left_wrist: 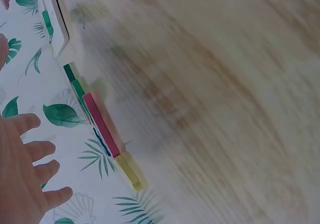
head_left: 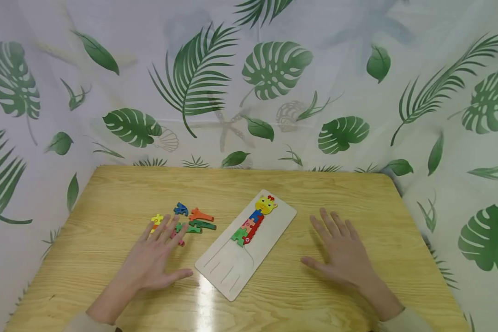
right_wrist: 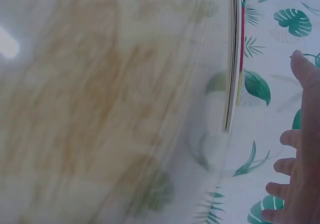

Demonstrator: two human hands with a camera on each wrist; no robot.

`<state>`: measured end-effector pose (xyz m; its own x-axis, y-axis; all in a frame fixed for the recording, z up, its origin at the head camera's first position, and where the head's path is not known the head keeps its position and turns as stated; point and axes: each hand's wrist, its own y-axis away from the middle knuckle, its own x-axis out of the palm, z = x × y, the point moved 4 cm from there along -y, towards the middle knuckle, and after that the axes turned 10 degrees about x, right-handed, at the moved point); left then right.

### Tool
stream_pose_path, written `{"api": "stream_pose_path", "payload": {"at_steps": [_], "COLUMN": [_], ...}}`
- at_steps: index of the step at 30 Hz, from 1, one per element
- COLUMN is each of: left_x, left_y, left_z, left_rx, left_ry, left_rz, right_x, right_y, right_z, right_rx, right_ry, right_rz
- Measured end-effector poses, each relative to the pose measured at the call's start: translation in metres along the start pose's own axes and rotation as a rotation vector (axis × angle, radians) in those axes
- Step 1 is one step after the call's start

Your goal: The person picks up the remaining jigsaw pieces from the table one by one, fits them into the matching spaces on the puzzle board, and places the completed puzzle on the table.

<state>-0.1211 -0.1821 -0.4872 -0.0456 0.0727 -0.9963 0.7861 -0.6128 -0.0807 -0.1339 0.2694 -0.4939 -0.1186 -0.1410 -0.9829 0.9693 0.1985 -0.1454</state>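
A pale wooden puzzle board (head_left: 269, 240) lies slanted mid-table, its upper part holding a yellow giraffe head (head_left: 266, 204) and blue, pink, green and red neck pieces (head_left: 249, 226). Engraved outlines show on its lower part. My left hand (head_left: 149, 260) hovers with spread fingers over loose puzzle pieces, partly hiding yellow and pink ones. Beyond its fingertips are a blue piece (head_left: 181, 209), an orange piece (head_left: 201, 215) and a dark green piece (head_left: 203, 224). To the right of the board, my right hand (head_left: 342, 253) is held with fingers spread, holding nothing.
The wooden table (head_left: 315, 304) reflects a bright glare near its front. A white cloth (head_left: 216, 69) printed with green leaves hangs behind the table and along both sides.
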Motion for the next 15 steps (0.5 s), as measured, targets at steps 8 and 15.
{"api": "stream_pose_path", "payload": {"at_steps": [8,15], "left_x": [0.004,0.011], "left_y": [-0.006,-0.010], "left_z": [-0.006,-0.010], "left_rx": [0.040,0.061], "left_ry": [-0.005,0.003], "left_rz": [0.007,0.015], "right_x": [0.007,0.015], "right_y": [-0.008,-0.014], "right_z": [0.012,0.021], "right_rx": [-0.016,-0.015], "right_ry": [0.002,0.020], "right_rz": [0.031,0.083]}}
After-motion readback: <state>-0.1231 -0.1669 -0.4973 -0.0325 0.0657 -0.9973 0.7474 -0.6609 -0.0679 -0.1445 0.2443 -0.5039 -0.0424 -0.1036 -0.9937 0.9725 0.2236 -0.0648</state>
